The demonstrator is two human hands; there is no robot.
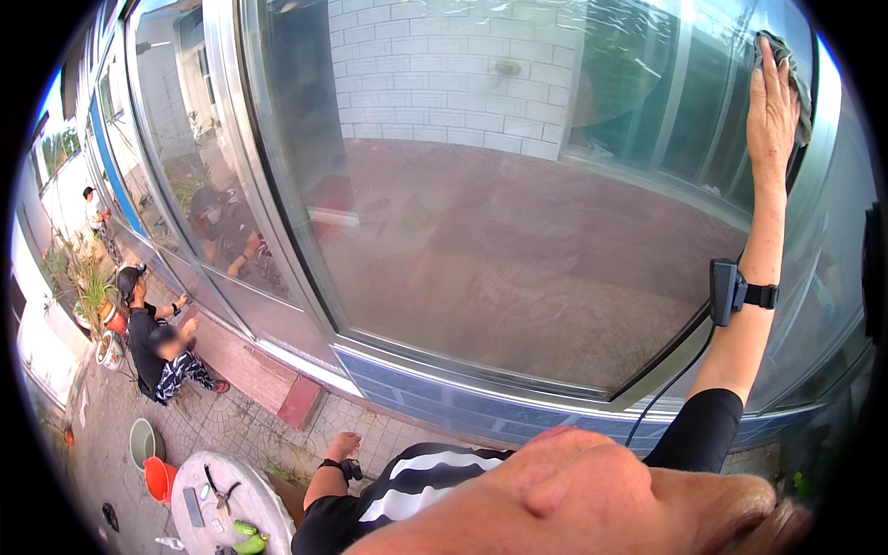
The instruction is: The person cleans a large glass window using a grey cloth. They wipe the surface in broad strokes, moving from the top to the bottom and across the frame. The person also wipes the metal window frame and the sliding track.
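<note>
My right hand [771, 125] is raised high and lies flat on a grey-green cloth [798, 83]. It presses the cloth to the upper right of a large window pane [485, 277], beside the metal frame [825, 166]. Streaks run over the glass, and a white brick-patterned wall shows through it. Down at my side hangs my left hand [343, 447], its fingers loosely curled. Nothing shows in that hand, though its palm is hidden. Each of my wrists carries a strapped device, and a cable runs from the right one.
A person [149, 333] sits low by the windows on the left, near a reddish step [263, 381]. Pliers [219, 491] and green vegetables [250, 541] lie on a round stone table [260, 479]. Beside it stand a red bucket [158, 479], a grey-green bucket [144, 444] and potted plants [90, 298].
</note>
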